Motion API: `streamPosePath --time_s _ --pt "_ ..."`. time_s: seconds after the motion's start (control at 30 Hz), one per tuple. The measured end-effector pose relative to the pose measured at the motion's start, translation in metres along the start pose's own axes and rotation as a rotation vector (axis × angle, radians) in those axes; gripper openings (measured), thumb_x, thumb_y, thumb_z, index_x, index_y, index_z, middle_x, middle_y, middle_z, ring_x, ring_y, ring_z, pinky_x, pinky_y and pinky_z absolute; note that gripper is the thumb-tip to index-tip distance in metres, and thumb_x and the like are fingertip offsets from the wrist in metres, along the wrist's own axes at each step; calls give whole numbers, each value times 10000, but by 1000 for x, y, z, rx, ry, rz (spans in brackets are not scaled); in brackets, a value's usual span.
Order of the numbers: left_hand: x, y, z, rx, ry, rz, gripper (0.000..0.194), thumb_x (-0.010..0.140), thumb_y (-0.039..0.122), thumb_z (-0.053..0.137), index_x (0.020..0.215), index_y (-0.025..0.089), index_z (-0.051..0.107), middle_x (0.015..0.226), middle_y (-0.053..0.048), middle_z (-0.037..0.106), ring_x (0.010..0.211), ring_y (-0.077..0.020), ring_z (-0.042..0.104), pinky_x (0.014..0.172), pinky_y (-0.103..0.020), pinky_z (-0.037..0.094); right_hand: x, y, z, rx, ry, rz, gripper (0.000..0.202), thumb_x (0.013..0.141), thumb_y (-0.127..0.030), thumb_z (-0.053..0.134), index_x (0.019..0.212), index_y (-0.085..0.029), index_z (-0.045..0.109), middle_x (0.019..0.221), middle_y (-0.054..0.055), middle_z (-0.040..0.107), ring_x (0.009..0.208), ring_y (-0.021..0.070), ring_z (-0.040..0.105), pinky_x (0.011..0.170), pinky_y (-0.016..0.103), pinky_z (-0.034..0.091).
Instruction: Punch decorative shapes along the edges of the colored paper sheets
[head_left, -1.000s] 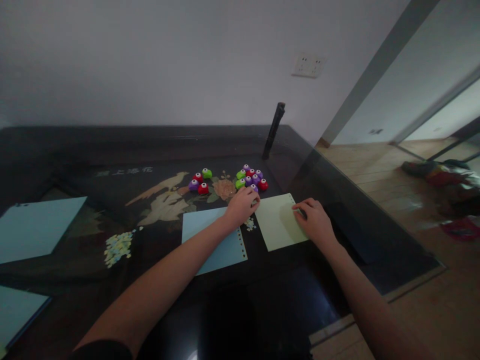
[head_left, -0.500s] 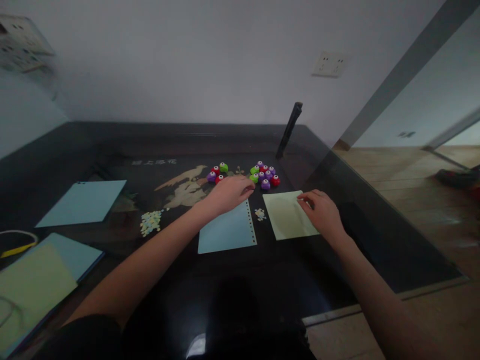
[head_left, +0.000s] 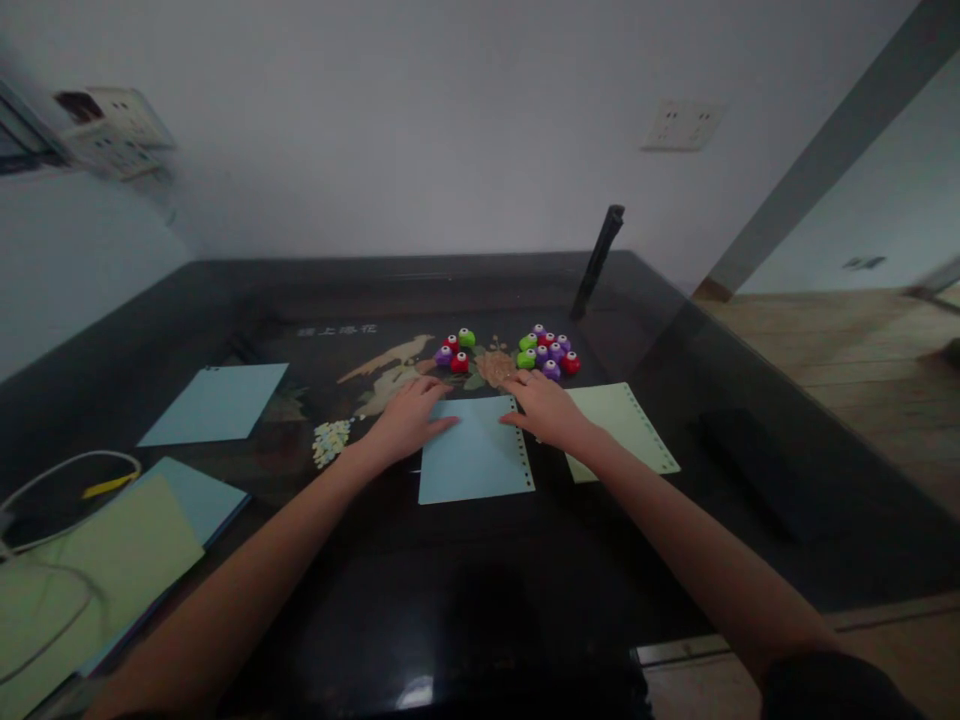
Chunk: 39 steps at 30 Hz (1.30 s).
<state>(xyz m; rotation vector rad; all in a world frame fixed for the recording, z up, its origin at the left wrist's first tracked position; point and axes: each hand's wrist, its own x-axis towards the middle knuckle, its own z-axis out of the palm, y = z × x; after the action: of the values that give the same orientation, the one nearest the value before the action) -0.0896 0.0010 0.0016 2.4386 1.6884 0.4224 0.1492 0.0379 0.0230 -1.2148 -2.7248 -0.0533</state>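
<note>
A blue sheet of paper (head_left: 475,460) with punched holes along its right edge lies on the black table. At its upper left corner is my left hand (head_left: 411,418), fingers extended and thumb stretched apart over the paper. My right hand (head_left: 547,408) reaches across a pale green sheet (head_left: 628,432) to the blue sheet's upper right corner, fingers and thumb likewise apart. Neither hand visibly grips anything. Just beyond the hands sit a small group of red, purple and green eyeball-shaped toys (head_left: 460,363) and a larger group (head_left: 551,352) of the same kind.
Left of my left hand is a pile of tiny pale pieces (head_left: 331,442). Further left lie another blue sheet (head_left: 217,405), a stack of coloured paper (head_left: 97,570) and a white cable (head_left: 90,455). A black post (head_left: 598,262) rises at the back; a dark flat object (head_left: 757,470) lies right.
My right hand has moved left from the green sheet to the blue one. My left hand has shifted left to the blue sheet's corner. The small pile between the sheets is now mostly hidden.
</note>
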Motion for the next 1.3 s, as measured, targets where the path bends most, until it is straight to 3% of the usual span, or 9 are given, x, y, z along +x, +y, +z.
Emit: streamPosePath --time_s 0.13,0.4,0.67,0.9,1.07,1.2,1.3 --pt "-1 -1 8 53 -16 -14 547 788 488 586 1230 174 512 1188 -130 513 1105 -293 478 917 -430 399 1 -1 4 -6 -55 4 529 746 -400 693 1185 -119 596 1108 163 590 989 300 528 799 393 442" --pt "0 2 7 52 -36 -1 548 783 447 610 1244 166 516 1116 -121 505 1048 -279 486 897 -409 411 0 2 4 16 -53 5 486 738 -417 696 1130 -141 617 1096 138 601 991 300 534 783 392 426" --pt "-3 7 3 22 18 -9 462 749 386 669 1142 184 533 1123 -103 508 1058 -275 489 906 -407 409 0 -1 7 222 12 56 330 711 -254 721 990 -182 559 999 73 618 949 238 556 775 331 395" --pt "-2 15 -3 -61 33 -12 340 752 300 663 1024 173 504 1031 -84 583 981 -258 545 845 -381 431 2 -2 5 401 -54 142 199 707 -151 675 869 -176 563 794 32 622 695 163 541 616 269 344" --pt "-2 11 -8 -237 51 -36 245 772 235 631 995 200 534 959 -40 623 892 -218 592 786 -346 453 3 3 2 554 -29 175 72 725 -149 621 750 -178 561 671 11 577 613 144 517 576 270 341" --pt "1 7 -15 -473 171 -130 250 749 278 654 973 196 578 904 -22 643 830 -201 608 762 -350 474 3 12 0 980 -114 251 95 730 -211 605 723 -189 513 637 13 599 589 155 570 560 284 404" --pt "2 7 -17 -821 181 -275 330 742 333 660 1015 171 570 924 -45 667 804 -204 634 710 -346 511 2 19 -8 1233 -135 339 141 713 -260 627 795 -182 542 664 23 637 547 144 575 519 279 414"
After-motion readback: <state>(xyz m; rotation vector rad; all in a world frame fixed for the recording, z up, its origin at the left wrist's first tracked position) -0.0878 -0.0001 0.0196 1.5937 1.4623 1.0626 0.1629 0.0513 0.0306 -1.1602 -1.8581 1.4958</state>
